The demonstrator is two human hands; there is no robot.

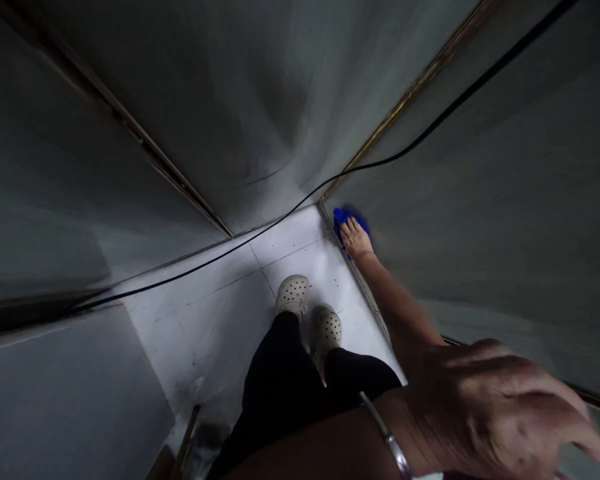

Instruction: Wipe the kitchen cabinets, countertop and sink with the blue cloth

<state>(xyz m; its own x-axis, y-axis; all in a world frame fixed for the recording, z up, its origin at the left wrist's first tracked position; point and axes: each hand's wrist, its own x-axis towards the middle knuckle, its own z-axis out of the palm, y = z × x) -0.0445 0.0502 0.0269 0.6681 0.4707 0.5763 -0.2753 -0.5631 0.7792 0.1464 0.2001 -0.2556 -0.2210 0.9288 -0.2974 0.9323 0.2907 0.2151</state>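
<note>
A blue cloth [344,217] is held low against the wall [480,220] by the right hand [356,239]. The left hand [490,407] is seen nearer the camera, fingers loosely spread and empty, well apart from it.

Dim, walls [505,200] dark; pale floor tiles [300,247] brightest; strong wide-angle bending at edges; near hand [490,407] motion-blurred.

The blue cloth [351,217] looks soft, the wall panel [480,220] smooth and glossy, the bangle [389,439] polished metal.
</note>
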